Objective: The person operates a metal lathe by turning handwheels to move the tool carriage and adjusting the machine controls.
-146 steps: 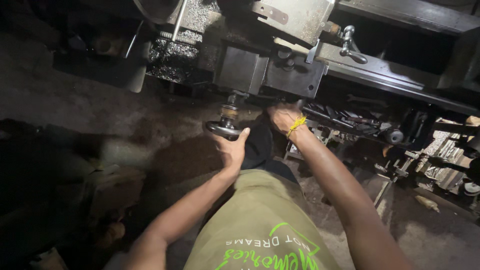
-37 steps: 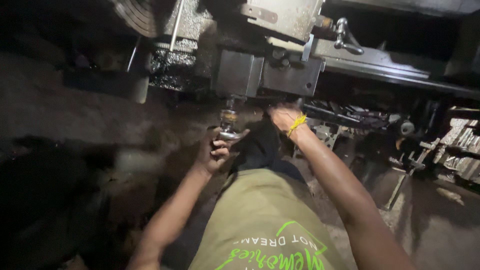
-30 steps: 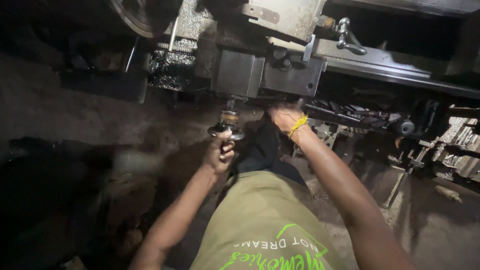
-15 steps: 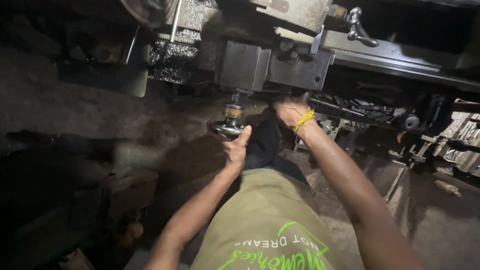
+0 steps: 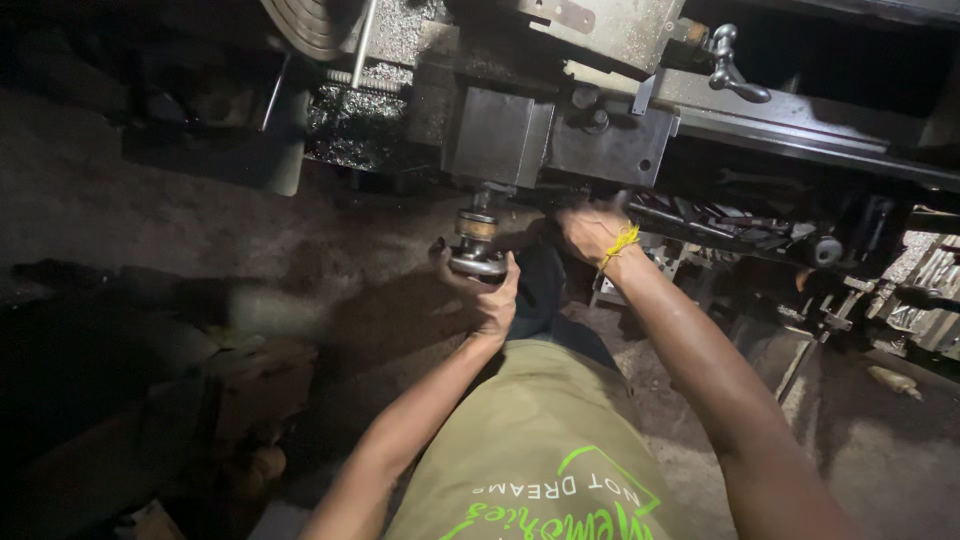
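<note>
I look down at a metal lathe. My left hand [image 5: 492, 296] grips the round metal handwheel [image 5: 477, 262] that sticks out of the grey carriage apron [image 5: 500, 135]. My right hand [image 5: 590, 228], with a yellow band at the wrist, reaches under the apron's lower right edge; its fingers are curled and partly hidden in shadow, so what they touch cannot be told. A ball-ended lever handle [image 5: 733, 68] stands on top of the carriage to the right.
Metal chips [image 5: 350, 110] lie in the tray below the chuck [image 5: 315, 20] at top left. Tools and metal parts [image 5: 760, 225] fill a shelf under the bed at right. The dark, dirty floor [image 5: 150, 230] spreads to the left.
My left hand has kept hold of the handwheel and shifted around it, from beside it to under it. My right hand has stayed at the apron's underside. The view has moved slightly.
</note>
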